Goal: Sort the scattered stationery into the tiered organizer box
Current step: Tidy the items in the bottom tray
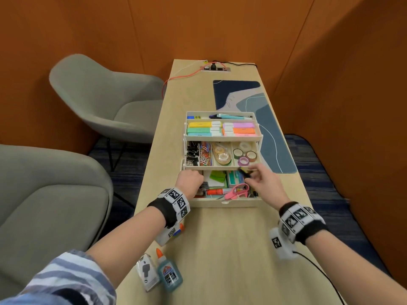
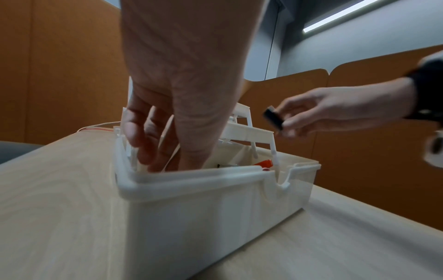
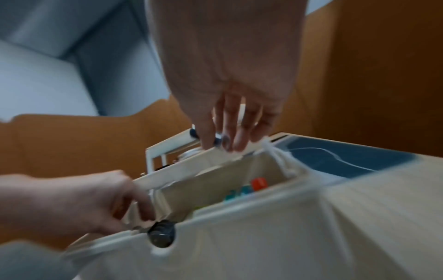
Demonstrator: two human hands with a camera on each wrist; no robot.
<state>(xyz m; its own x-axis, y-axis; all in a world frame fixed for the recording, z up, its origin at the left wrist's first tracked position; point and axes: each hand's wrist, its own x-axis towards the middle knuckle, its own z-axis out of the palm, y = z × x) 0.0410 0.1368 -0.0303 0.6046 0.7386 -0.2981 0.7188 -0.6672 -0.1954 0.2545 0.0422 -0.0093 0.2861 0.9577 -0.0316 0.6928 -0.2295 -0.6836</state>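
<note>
The white tiered organizer box [image 1: 226, 203] stands open in the middle of the table, with highlighters in the top tier and clips and tape rolls in the middle tier. Pink scissors [image 1: 236, 193], a glue stick and sticky notes lie in the bottom bin. My left hand [image 1: 193, 179] reaches down into the bin's left corner [image 2: 124, 181]; the rim hides its fingertips [image 2: 143, 151]. My right hand [image 1: 250, 176] hovers over the bin's right side and pinches a small black object [image 2: 273, 120] between thumb and fingers. On the table near me lie a blue glue bottle [image 1: 169, 275] and a small clear packet [image 1: 146, 271].
A blue desk mat [image 1: 259, 119] lies behind and to the right of the box. A power strip [image 1: 215, 68] with cables sits at the far end. Two grey chairs [image 1: 105, 100] stand left of the narrow table. An orange-tipped item [image 1: 181, 227] lies under my left wrist.
</note>
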